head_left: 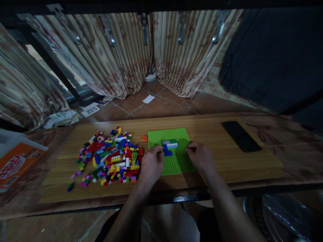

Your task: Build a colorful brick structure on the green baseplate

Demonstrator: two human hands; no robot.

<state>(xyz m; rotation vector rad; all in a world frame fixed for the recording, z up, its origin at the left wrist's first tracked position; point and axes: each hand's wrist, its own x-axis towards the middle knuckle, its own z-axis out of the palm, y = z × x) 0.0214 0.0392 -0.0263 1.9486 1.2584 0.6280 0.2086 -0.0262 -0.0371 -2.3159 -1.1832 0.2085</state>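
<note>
A bright green studded baseplate (180,164) lies on the wooden board. On it sits a small group of bricks: a grey brick (166,142), a green one (173,141), a white one (172,145) and blue bricks (167,153). My left hand (152,162) is over the plate's left edge, its fingers closed in a pinch beside the blue bricks. At the plate's right edge my right hand (201,156) is also pinched, thumb against forefinger. Whatever lies between the fingertips of either hand is too small or hidden to make out.
A wide heap of mixed loose bricks (111,158) covers the left of the wooden board (224,168). A single orange brick (144,138) lies near the plate's upper left corner. A black phone-like slab (241,136) rests at the right. A plastic tub (19,164) stands far left.
</note>
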